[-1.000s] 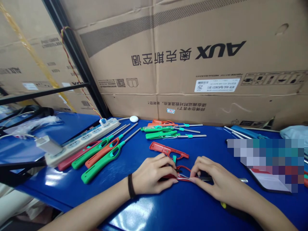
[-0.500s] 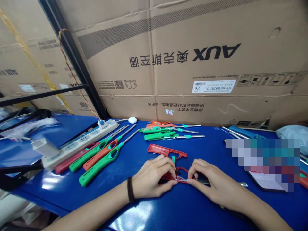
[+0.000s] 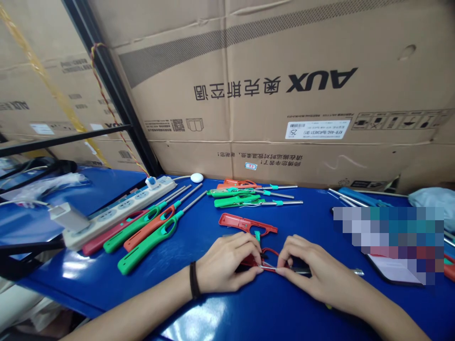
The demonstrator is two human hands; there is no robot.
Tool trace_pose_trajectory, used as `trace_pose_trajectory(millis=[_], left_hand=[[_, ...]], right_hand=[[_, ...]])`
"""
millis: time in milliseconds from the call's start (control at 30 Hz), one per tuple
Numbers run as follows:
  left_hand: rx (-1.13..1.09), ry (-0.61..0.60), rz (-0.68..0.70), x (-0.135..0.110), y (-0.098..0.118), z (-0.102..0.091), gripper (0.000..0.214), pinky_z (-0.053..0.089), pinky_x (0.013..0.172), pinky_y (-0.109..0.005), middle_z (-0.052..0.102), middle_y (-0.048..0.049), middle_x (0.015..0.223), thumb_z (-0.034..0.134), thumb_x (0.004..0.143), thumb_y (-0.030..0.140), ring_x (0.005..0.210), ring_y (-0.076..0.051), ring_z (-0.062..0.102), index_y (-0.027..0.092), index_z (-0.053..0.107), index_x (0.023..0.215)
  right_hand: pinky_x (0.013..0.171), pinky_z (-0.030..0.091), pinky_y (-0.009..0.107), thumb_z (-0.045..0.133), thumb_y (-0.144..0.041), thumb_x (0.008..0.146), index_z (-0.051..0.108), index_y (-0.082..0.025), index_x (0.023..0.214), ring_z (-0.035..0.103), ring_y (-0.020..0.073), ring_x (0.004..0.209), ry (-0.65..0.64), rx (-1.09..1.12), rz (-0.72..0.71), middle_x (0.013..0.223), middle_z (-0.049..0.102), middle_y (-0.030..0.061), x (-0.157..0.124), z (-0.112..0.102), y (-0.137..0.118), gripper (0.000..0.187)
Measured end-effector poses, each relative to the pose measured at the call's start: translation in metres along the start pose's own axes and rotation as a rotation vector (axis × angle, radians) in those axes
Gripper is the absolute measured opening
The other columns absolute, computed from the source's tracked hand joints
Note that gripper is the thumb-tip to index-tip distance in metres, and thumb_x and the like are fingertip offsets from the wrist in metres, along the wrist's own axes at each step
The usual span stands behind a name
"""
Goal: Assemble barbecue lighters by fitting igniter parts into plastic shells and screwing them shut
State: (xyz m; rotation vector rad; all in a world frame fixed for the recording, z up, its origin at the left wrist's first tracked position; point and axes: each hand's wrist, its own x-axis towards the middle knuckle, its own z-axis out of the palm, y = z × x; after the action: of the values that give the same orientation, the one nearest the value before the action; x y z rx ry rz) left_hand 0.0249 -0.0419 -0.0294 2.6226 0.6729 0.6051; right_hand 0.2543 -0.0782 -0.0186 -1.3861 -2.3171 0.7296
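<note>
Both hands work close together at the middle of the blue table. My left hand [image 3: 229, 263] is closed, its thumb and fingers pinched over an opened red lighter [image 3: 249, 261] and one end of a thin pale wire [image 3: 267, 268]. The wire's other end lies in the pinched fingertips of my right hand [image 3: 313, 270]. Much of the lighter is covered by my fingers; its red trigger loop shows between the hands. Just beyond them lies a loose red lighter shell half [image 3: 245, 222], with a small teal trigger piece [image 3: 257, 235] beneath it.
Several whole lighters [image 3: 149, 244] lie at left beside a white power strip [image 3: 124, 206] with a plugged-in charger [image 3: 68, 218]. Opened lighters [image 3: 237, 201] with exposed wires lie at the back before a large cardboard box [image 3: 249, 109]. A black rack post [image 3: 117, 85] rises at left.
The hands stay in nearly the same place, with the wire still pinched between them. The whole view has shifted very slightly.
</note>
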Motion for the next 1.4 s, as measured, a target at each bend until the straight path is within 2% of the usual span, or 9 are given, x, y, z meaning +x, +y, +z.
trace_pose_trajectory(millis=[267, 500, 767, 867, 967, 1200, 1400], left_hand=[[0.093, 0.020, 0.104, -0.002, -0.002, 0.001, 0.011, 0.046, 0.076, -0.022, 0.060, -0.0036, 0.102, 0.053, 0.088, 0.023, 0.089, -0.014, 0.057, 0.020, 0.059, 0.097], [0.253, 0.066, 0.204, -0.005, -0.004, 0.003, 0.014, 0.047, 0.072, -0.024, 0.062, -0.0035, 0.100, 0.050, 0.091, 0.023, 0.085, -0.014, 0.055, 0.019, 0.063, 0.089], [0.237, 0.083, 0.209, -0.003, -0.003, 0.004, 0.011, 0.049, 0.072, -0.023, 0.063, -0.0047, 0.096, 0.054, 0.088, 0.022, 0.084, -0.014, 0.056, 0.019, 0.064, 0.086], [0.238, 0.103, 0.203, -0.003, -0.003, 0.004, 0.010, 0.049, 0.069, -0.022, 0.063, -0.0039, 0.095, 0.055, 0.087, 0.022, 0.082, -0.013, 0.057, 0.019, 0.065, 0.086], [0.252, 0.120, 0.190, -0.003, -0.004, 0.003, 0.010, 0.049, 0.064, -0.021, 0.063, -0.0033, 0.095, 0.056, 0.087, 0.023, 0.081, -0.013, 0.058, 0.019, 0.064, 0.084], [0.183, 0.134, 0.239, -0.004, -0.009, 0.000, 0.012, 0.051, 0.075, -0.022, 0.065, -0.0043, 0.095, 0.053, 0.091, 0.022, 0.088, -0.014, 0.059, 0.019, 0.063, 0.096], [0.169, 0.145, 0.212, -0.005, -0.009, 0.002, 0.010, 0.051, 0.071, -0.022, 0.064, -0.0052, 0.099, 0.057, 0.090, 0.025, 0.083, -0.014, 0.059, 0.018, 0.064, 0.092]], right_hand=[[0.073, 0.043, 0.028, 0.057, -0.021, 0.082, 0.067, -0.027, 0.085, 0.058, 0.0176, 0.083, 0.027, -0.065, -0.046, 0.082, 0.063, 0.0003, -0.002, -0.005, -0.002, 0.011], [0.071, 0.043, 0.026, 0.055, -0.012, 0.080, 0.064, -0.026, 0.082, 0.059, 0.0161, 0.081, 0.062, -0.102, -0.075, 0.083, 0.063, -0.0008, -0.003, -0.007, -0.009, 0.016], [0.069, 0.044, 0.027, 0.053, -0.009, 0.077, 0.065, -0.026, 0.081, 0.058, 0.0161, 0.076, 0.027, -0.216, -0.105, 0.081, 0.062, -0.0008, -0.003, -0.005, -0.012, 0.021], [0.070, 0.045, 0.031, 0.053, -0.006, 0.073, 0.062, -0.024, 0.073, 0.057, 0.0186, 0.076, 0.046, -0.323, -0.111, 0.077, 0.061, 0.0003, -0.004, -0.002, -0.016, 0.021], [0.075, 0.045, 0.035, 0.055, -0.008, 0.071, 0.063, -0.025, 0.075, 0.058, 0.0225, 0.082, 0.075, -0.376, -0.103, 0.080, 0.062, 0.0018, -0.006, 0.000, -0.018, 0.019], [0.068, 0.044, 0.030, 0.054, -0.018, 0.083, 0.062, -0.025, 0.078, 0.058, 0.0178, 0.075, 0.080, -0.212, -0.076, 0.077, 0.062, -0.0005, -0.003, -0.002, -0.013, 0.011], [0.071, 0.043, 0.029, 0.054, -0.020, 0.086, 0.060, -0.024, 0.085, 0.057, 0.0173, 0.080, 0.158, -0.088, -0.038, 0.083, 0.060, -0.0003, 0.004, 0.008, -0.012, 0.008]])
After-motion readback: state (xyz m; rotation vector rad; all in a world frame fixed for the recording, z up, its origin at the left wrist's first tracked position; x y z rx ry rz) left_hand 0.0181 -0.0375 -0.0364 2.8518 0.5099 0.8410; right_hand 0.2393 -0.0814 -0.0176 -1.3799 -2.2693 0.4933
